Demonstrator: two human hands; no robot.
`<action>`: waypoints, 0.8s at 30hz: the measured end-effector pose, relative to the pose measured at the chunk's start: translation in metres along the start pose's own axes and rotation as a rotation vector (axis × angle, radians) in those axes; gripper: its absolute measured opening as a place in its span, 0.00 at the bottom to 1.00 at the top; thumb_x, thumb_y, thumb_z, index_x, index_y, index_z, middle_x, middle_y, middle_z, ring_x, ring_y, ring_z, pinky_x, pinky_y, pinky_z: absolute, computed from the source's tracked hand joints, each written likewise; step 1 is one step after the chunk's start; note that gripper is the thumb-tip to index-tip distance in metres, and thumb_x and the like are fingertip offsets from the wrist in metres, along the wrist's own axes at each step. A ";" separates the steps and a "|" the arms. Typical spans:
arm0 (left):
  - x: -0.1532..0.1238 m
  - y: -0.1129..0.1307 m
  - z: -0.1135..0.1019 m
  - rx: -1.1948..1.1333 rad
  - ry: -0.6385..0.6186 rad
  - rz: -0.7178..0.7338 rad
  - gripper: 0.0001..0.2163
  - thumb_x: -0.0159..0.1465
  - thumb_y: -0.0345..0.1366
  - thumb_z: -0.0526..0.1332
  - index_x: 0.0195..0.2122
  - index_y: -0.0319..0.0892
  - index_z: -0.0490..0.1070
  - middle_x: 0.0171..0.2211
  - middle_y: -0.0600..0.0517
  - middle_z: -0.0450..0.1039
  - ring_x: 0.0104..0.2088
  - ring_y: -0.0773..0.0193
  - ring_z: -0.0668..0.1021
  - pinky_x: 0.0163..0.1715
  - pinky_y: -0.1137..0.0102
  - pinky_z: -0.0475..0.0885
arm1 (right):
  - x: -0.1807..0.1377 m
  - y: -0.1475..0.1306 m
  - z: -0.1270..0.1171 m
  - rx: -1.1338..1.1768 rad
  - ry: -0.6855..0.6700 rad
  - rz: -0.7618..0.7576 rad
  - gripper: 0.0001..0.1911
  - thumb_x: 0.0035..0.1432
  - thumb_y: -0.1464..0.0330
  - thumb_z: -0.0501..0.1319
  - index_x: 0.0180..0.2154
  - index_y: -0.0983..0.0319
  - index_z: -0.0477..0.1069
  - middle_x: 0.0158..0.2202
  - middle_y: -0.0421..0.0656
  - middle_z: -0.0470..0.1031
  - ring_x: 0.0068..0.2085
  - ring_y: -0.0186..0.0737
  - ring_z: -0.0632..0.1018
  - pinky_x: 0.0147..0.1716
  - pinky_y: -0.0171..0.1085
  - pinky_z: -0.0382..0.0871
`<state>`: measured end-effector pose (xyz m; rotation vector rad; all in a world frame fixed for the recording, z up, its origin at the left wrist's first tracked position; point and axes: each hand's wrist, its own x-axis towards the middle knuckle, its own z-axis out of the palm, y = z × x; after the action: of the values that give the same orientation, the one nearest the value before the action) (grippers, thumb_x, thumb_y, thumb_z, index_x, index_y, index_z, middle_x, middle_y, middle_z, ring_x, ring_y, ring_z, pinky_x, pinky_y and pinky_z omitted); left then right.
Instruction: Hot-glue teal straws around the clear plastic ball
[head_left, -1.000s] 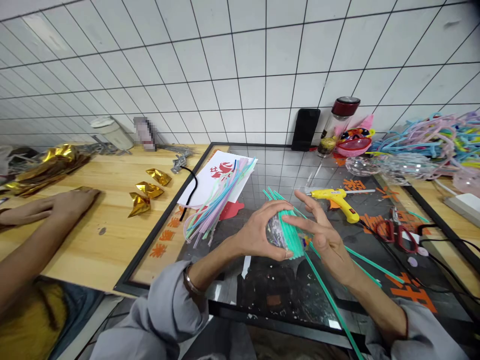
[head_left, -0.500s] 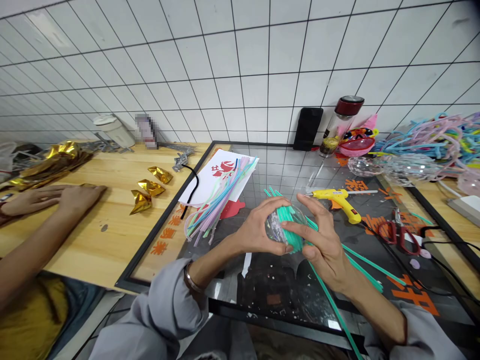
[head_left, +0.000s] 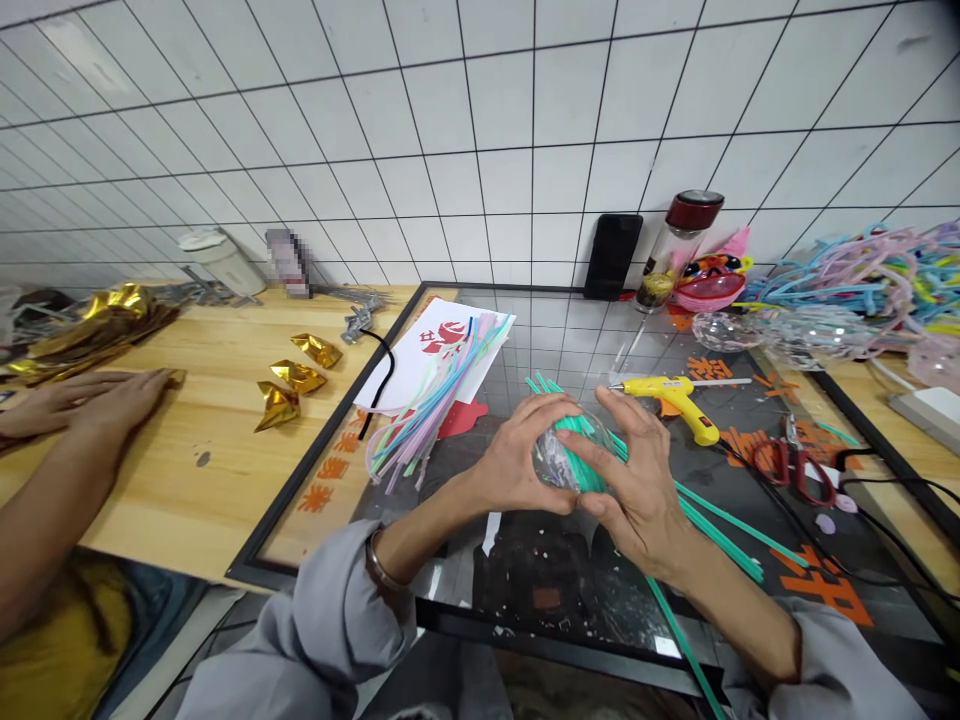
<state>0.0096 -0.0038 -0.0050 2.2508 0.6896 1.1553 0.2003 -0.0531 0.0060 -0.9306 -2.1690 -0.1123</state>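
Both my hands hold a clear faceted ball [head_left: 561,458] wrapped with teal plastic strips [head_left: 581,440] above a dark glass mat [head_left: 547,580]. My left hand [head_left: 521,462] cups its left side, fingers curled round it. My right hand [head_left: 637,480] presses fingers over the teal strips on the right side. Long teal strip ends [head_left: 720,535] trail away to the lower right across the mat.
A yellow glue gun [head_left: 675,395], red scissors [head_left: 787,465] and cables lie right of my hands. A bundle of pastel strips [head_left: 435,405] rests on white paper. Another person's hands [head_left: 90,400] lie flat on the wooden table near gold foil pieces [head_left: 296,385]. A phone [head_left: 613,257] and a jar stand by the wall.
My right hand has closed in from open fingers to press onto the ball and its teal strips. The other person's hand slid slightly left.
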 end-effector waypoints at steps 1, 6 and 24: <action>0.000 -0.001 0.000 -0.002 0.007 -0.008 0.39 0.43 0.43 0.76 0.56 0.42 0.65 0.54 0.40 0.71 0.57 0.45 0.72 0.60 0.49 0.66 | 0.000 0.000 -0.001 0.011 0.011 -0.005 0.25 0.70 0.56 0.42 0.55 0.61 0.67 0.68 0.55 0.49 0.66 0.58 0.57 0.59 0.60 0.52; -0.001 -0.002 -0.003 0.011 0.013 -0.049 0.39 0.44 0.44 0.75 0.57 0.44 0.64 0.57 0.40 0.69 0.58 0.45 0.72 0.60 0.47 0.66 | 0.000 -0.002 -0.007 0.085 0.081 -0.017 0.19 0.70 0.60 0.46 0.46 0.63 0.70 0.64 0.55 0.55 0.64 0.56 0.61 0.58 0.58 0.54; 0.006 0.008 -0.014 -0.120 0.056 -0.313 0.36 0.44 0.37 0.73 0.55 0.42 0.65 0.55 0.42 0.69 0.57 0.46 0.72 0.60 0.52 0.65 | -0.002 -0.003 -0.006 0.027 0.071 -0.014 0.19 0.68 0.59 0.48 0.51 0.59 0.72 0.68 0.51 0.53 0.65 0.60 0.60 0.59 0.62 0.53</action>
<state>0.0023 -0.0032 0.0108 1.9344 0.9309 1.0770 0.2029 -0.0590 0.0095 -0.8836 -2.1070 -0.1210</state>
